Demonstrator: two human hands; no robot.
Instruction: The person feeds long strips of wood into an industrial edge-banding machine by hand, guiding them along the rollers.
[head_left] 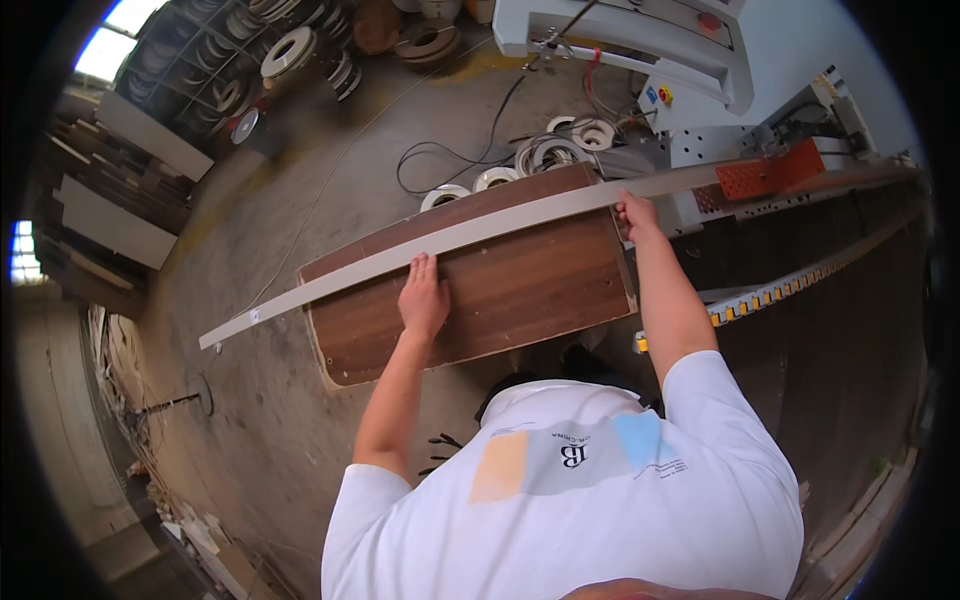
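Observation:
A long, narrow white board strip (350,272) lies slantwise across a brown wood-grain table (520,285), its left end jutting past the table. My left hand (424,297) rests over the table top, fingers stretched out and their tips touching the near edge of the strip. Toward the strip's right part, my right hand (637,217) has its fingers curled round the near edge, just beyond the table's right end. A small pale label (255,316) sits near the strip's left end.
At right stands a large light machine with a red perforated guard (752,181) and a track with yellow blocks (770,295). Rolls of edging (590,133) and black cable (440,150) lie on the floor beyond the table. Panels (115,222) are stacked far left.

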